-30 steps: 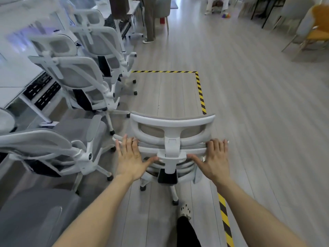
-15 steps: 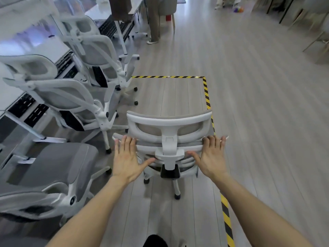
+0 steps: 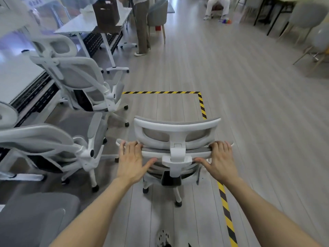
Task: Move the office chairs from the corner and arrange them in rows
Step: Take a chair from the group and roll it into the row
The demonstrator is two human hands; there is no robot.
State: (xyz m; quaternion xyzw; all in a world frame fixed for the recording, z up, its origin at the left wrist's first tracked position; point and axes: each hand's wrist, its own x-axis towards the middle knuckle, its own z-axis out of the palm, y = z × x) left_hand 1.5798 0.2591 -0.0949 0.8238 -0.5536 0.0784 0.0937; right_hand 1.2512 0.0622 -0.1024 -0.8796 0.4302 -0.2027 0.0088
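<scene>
white chair (image 3: 176, 126) beneath left hand (image 3: 131, 162), right hand (image 3: 220, 160)

On my feed this looked like an open-plan office. White mesh swivel chairs (image 3: 80, 82) on castors stood bunched along the left, with one more swivel chair (image 3: 176, 125) dead ahead. Beside them ran white desks (image 3: 85, 24) with perforated cable trays (image 3: 35, 97) beneath. The grey plank floor (image 3: 249, 104) carried yellow-and-black tape (image 3: 202, 106), and padded visitor chairs (image 3: 302, 16) lined the far right. A person (image 3: 142, 27) in long trousers stood at the far desk.
</scene>
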